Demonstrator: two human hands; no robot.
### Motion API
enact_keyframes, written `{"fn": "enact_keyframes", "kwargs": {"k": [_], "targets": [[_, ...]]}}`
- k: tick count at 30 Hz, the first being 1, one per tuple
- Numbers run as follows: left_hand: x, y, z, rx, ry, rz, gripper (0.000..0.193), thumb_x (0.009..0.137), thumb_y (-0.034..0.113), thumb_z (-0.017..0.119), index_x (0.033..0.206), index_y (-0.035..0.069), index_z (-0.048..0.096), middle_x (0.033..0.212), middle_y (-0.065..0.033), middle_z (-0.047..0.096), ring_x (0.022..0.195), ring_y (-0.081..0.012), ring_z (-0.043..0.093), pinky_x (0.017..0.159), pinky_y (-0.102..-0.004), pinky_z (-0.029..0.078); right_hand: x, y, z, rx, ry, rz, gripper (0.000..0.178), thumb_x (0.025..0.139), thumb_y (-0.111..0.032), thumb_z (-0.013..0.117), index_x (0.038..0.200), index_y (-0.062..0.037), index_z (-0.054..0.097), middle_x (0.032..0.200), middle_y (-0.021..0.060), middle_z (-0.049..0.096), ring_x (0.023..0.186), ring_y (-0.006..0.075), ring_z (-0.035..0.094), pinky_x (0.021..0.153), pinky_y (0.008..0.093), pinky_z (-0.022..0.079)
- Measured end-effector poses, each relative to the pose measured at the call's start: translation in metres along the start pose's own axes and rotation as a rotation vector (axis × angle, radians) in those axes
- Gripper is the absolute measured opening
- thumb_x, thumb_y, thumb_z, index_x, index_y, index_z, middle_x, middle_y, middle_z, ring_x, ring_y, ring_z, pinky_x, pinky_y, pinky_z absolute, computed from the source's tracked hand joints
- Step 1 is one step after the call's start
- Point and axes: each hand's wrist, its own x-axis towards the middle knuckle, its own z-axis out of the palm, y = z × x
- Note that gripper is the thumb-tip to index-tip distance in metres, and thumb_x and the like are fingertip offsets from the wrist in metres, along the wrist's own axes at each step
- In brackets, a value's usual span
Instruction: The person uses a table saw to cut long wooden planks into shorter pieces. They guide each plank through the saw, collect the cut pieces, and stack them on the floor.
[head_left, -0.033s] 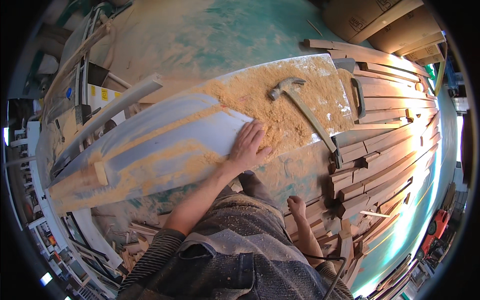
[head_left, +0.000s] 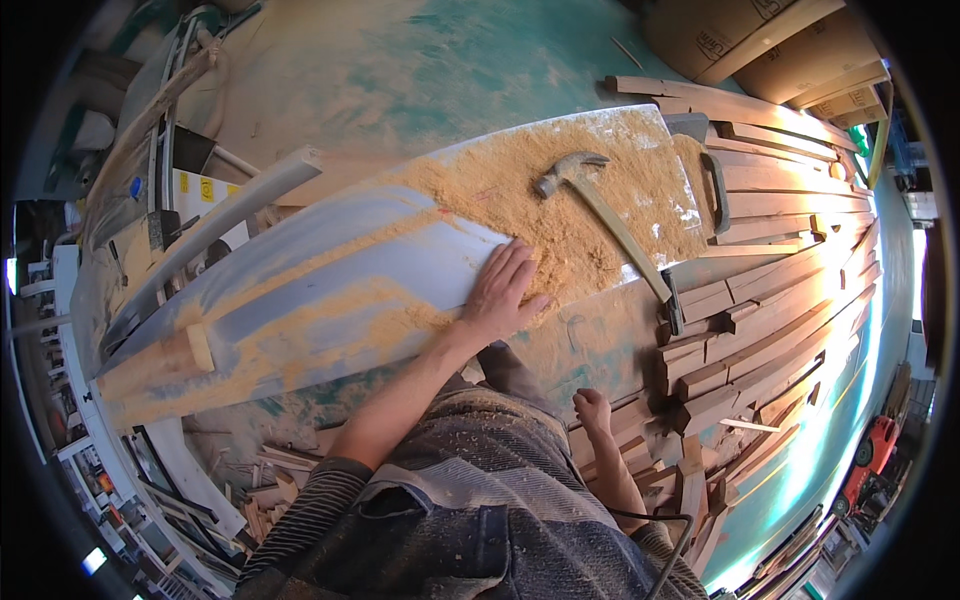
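Note:
My left hand (head_left: 500,290) lies open on a long metal machine table (head_left: 440,265), its fingers stretched out against the edge of a sawdust layer (head_left: 530,215). A claw hammer (head_left: 610,220) with a wooden handle rests on that sawdust, to the right of the hand and apart from it. Its head points to the far left, and the handle reaches past the table's near edge. My right hand (head_left: 592,408) hangs beside my body with curled fingers; nothing shows in it.
A wooden block (head_left: 165,362) sits at the table's left end, below a long slanting metal bar (head_left: 230,225). Stacked timber pieces (head_left: 760,300) fill the right side. Large cardboard boxes (head_left: 740,40) stand at the far right, and wood offcuts (head_left: 265,510) lie at the lower left.
My left hand has slid very slightly to the right along the sawdust's edge. The hammer and my right hand look the same.

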Motion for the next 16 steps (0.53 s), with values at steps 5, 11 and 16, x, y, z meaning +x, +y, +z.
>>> {"fn": "enact_keyframes", "kwargs": {"k": [5,11,16], "targets": [[0.020,0.029,0.058,-0.028,-0.051,0.173,0.056,0.086,0.034,0.073,0.122,-0.005,0.056,0.138,-0.0221,0.051,0.139,-0.0373,0.042,0.122,-0.0498,0.028,-0.010,-0.010,-0.004,0.011,0.014,0.019,0.037,0.089,-0.023,0.065,0.116,0.0002,0.072,0.084,0.0100,0.072,0.073,0.0197,0.068,0.066,0.0351,0.056],[0.032,0.014,0.043,0.055,0.059,-0.025,0.048,0.096,0.036,0.061,0.120,-0.005,0.055,0.148,-0.0284,0.043,0.146,-0.0444,0.030,0.124,-0.0546,0.021,-0.004,0.072,0.000,-0.062,0.097,0.031,0.039,0.088,-0.026,0.068,0.117,-0.0007,0.072,0.091,0.0122,0.074,0.078,0.0195,0.071,0.067,0.0337,0.057],[0.060,-0.028,0.009,0.195,0.087,-0.094,0.053,0.089,0.034,0.072,0.122,-0.002,0.050,0.146,-0.0297,0.038,0.141,-0.0470,0.033,0.117,-0.0571,0.026,-0.020,0.081,-0.001,-0.084,0.106,0.092,0.037,0.088,-0.025,0.068,0.118,-0.0031,0.073,0.091,0.0110,0.074,0.076,0.0185,0.071,0.067,0.0344,0.059]]}}
